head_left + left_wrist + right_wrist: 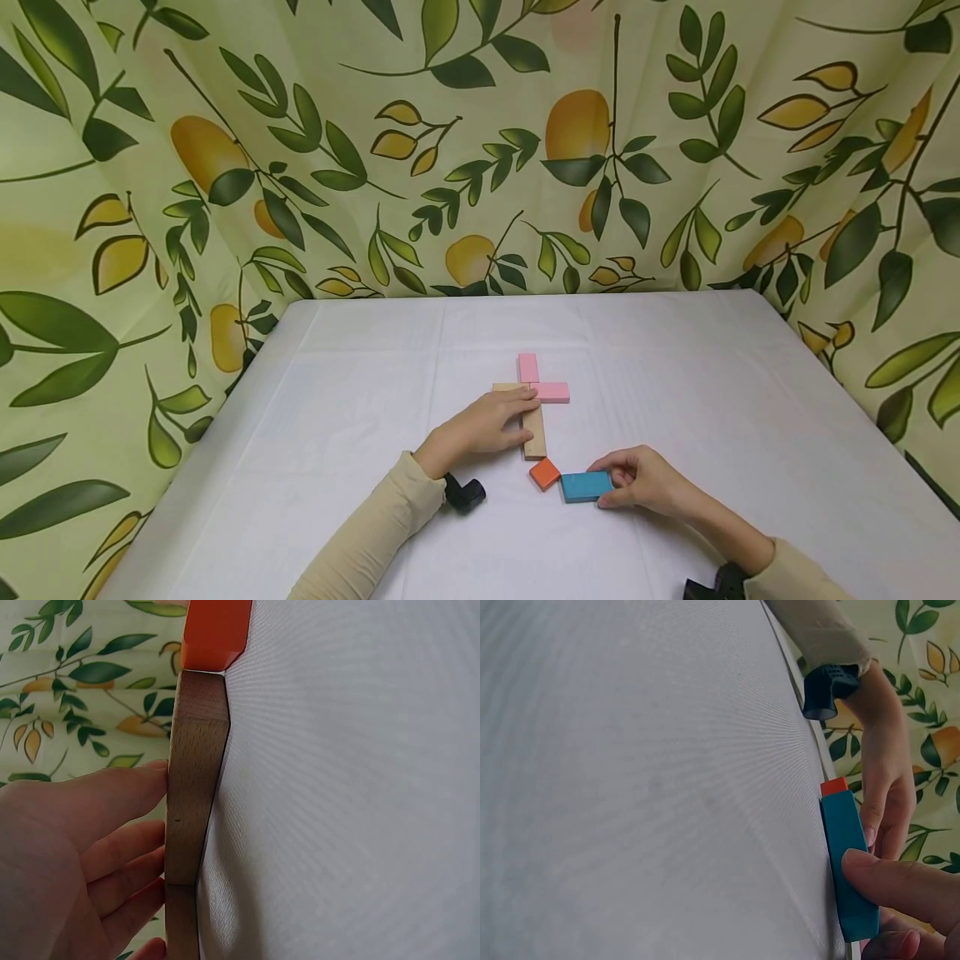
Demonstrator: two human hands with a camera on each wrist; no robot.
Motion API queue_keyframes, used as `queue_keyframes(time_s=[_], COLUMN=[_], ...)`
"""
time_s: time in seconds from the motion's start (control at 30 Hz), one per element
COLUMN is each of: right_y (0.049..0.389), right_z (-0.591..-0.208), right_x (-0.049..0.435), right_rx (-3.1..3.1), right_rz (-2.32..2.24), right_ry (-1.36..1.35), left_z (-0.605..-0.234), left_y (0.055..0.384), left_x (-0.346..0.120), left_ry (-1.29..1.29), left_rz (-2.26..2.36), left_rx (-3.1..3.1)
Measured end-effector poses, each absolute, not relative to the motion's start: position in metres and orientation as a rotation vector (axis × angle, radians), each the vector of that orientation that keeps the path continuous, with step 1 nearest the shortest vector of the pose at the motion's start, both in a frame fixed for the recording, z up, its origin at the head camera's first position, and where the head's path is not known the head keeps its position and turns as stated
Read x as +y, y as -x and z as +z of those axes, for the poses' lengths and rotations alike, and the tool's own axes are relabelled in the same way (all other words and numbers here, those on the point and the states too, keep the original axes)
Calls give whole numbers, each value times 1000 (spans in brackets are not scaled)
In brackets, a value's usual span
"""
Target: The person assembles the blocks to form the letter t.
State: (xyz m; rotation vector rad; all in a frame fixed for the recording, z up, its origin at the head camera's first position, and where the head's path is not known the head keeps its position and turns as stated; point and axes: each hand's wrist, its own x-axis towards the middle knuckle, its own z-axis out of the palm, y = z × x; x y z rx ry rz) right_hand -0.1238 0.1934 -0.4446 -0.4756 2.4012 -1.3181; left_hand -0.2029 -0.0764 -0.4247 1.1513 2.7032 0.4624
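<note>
My left hand (483, 423) rests over two plain wooden blocks, its thumb and fingertips touching their tops. One wooden block (534, 443) points toward me; the other (504, 387) lies crosswise at its far end, partly hidden by the fingers. In the left wrist view the two wooden pieces (196, 802) meet end to side. Beside the near end an orange block (544, 474) sits turned on a corner, close to it. My right hand (647, 483) pinches the right end of a blue block (583, 487), thumb on the near side (847, 877). The blue block's left end is right at the orange block.
Two pink blocks lie past my left fingertips: one upright in view (528, 367), one sideways (555, 392). A white cloth (337, 400) covers the table. Leaf-patterned fabric (480, 167) hangs behind and at the sides. Black wrist mounts (465, 495) sit at both wrists.
</note>
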Motion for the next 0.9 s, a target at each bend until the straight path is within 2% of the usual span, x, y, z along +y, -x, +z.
queue_keyframes(time_s=[0.47, 0.9], right_y=[124, 125], right_z=[-442, -444], right_x=[193, 193], right_rx=[2396, 2372], right_rz=[-1308, -1315], right_ry=[487, 498], left_z=[-423, -424], left_y=[200, 200], left_x=[-78, -74], left_ry=[-1225, -1139], left_rz=[471, 336], left_rx=[2723, 2740])
